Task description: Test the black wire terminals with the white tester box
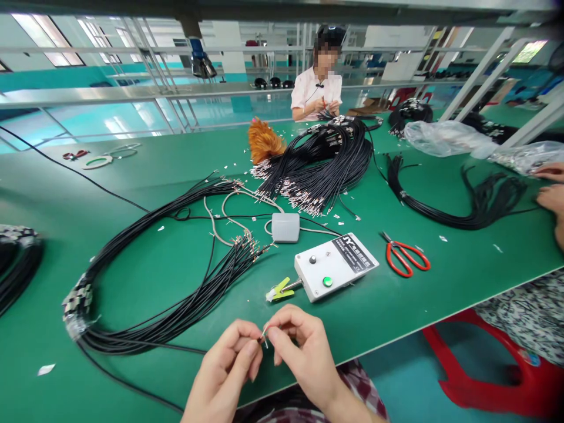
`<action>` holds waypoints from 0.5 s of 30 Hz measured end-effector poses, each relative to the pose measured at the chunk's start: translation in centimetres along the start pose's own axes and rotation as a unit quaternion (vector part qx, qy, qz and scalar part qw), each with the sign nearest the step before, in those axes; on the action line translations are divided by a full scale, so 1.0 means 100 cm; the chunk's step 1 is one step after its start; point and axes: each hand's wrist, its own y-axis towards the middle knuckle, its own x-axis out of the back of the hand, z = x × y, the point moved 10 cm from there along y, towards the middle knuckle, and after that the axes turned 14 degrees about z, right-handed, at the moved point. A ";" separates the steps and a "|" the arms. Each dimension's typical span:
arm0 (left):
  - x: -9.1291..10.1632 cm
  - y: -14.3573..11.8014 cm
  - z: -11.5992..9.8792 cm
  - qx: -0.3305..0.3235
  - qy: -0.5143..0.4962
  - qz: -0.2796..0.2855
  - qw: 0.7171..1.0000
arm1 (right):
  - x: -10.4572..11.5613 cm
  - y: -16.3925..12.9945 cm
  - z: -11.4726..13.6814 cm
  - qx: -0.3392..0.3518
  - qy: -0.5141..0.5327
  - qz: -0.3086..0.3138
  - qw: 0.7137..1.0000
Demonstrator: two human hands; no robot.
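Near the table's front edge, my left hand (231,364) is closed in a pinch on the end of a black cable. Opposite it, my right hand (304,352) pinches the thin stripped wires (265,336) that stick out of that end. The fingertips almost meet, so most of the cable end is hidden. Just beyond them lies a white control box (332,267) with a knob and a lit green button, and a yellow-green clip (281,289) at its shaft. A looped bundle of black cables (176,323) curves away on the left, its wire ends fanned out.
Red-handled scissors (405,258) lie right of the box; a grey block (285,227) sits behind it. Further back are a large cable pile (321,164), an orange feathery duster (264,141) and plastic bags (449,139). A co-worker (317,88) sits opposite; another person's hands (553,194) show at right.
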 end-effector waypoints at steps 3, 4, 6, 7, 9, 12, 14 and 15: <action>0.000 0.000 0.001 0.001 -0.005 0.000 1.000 | -0.001 0.000 0.004 0.012 -0.022 -0.009 1.000; 0.001 0.000 0.001 0.002 -0.006 -0.001 1.000 | -0.001 0.000 0.004 0.018 -0.028 -0.010 0.999; 0.002 0.000 0.001 0.005 -0.008 -0.004 1.000 | -0.002 -0.001 0.005 0.026 -0.043 -0.013 0.999; 0.003 0.000 0.002 0.006 -0.011 -0.005 1.000 | -0.002 -0.002 0.006 0.032 -0.057 -0.014 0.998; 0.004 0.000 0.004 0.009 -0.020 -0.008 1.000 | -0.003 -0.005 0.011 0.054 -0.105 -0.016 0.993; 0.004 0.000 0.007 0.011 -0.034 -0.011 0.999 | -0.005 -0.008 0.018 0.090 -0.158 -0.017 0.983; 0.004 0.000 0.007 0.011 -0.034 -0.011 0.999 | -0.005 -0.008 0.015 0.082 -0.120 -0.015 0.989; 0.004 0.000 0.007 0.011 -0.032 -0.010 0.999 | -0.006 -0.007 0.011 0.072 -0.084 -0.011 0.994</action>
